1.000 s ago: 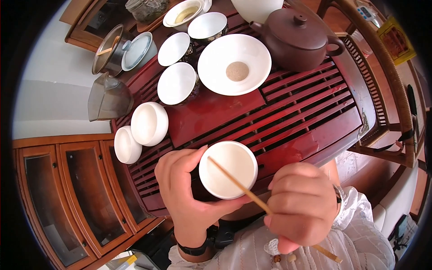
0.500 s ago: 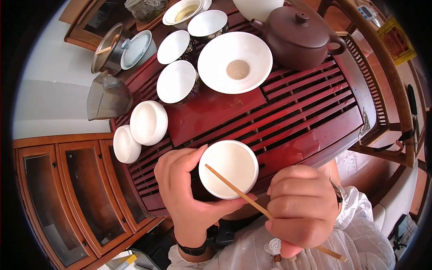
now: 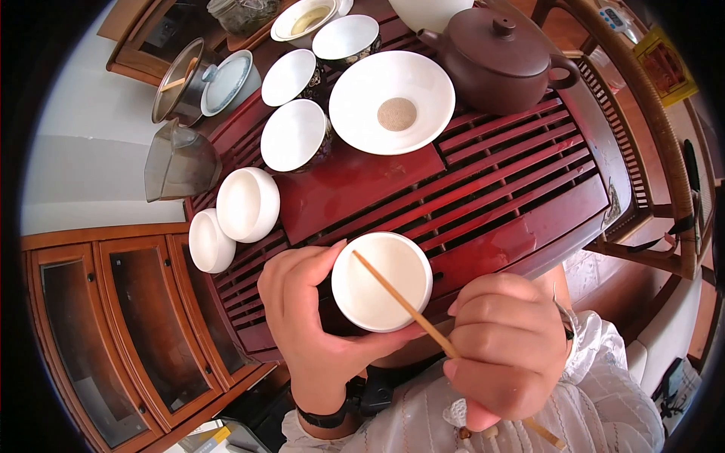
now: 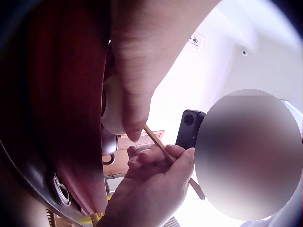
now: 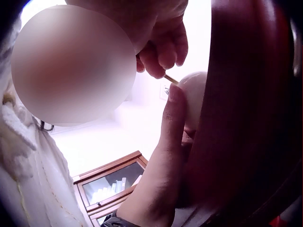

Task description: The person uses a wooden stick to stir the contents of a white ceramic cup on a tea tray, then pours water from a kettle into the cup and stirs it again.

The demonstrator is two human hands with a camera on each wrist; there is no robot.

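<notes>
A white cup (image 3: pixel 382 281) sits at the near edge of the red slatted tray, its mouth facing the head camera. My left hand (image 3: pixel 313 317) grips it, thumb on the near side and fingers round the far left. Curled fingers of my right hand (image 3: pixel 506 343) hold a thin wooden stick (image 3: pixel 400 300); its tip is over the cup's mouth, and the other end comes out below the fist. In the left wrist view the stick (image 4: pixel 158 143) passes through the right hand (image 4: pixel 156 184). The right wrist view shows the left thumb against the cup (image 5: pixel 193 97).
On the tray (image 3: pixel 355 189) stand two small white cups (image 3: pixel 248 204), several dark-patterned cups (image 3: pixel 296 136), a wide white bowl (image 3: pixel 362 106) and a brown teapot (image 3: pixel 495 64). A glass pitcher (image 3: pixel 181 162) and a lidded bowl (image 3: pixel 229 84) are at the left.
The stick's tip has shifted within the cup's mouth, first down and left, then up and right. Its lower end has moved with it. Both hands keep their hold, almost in place.
</notes>
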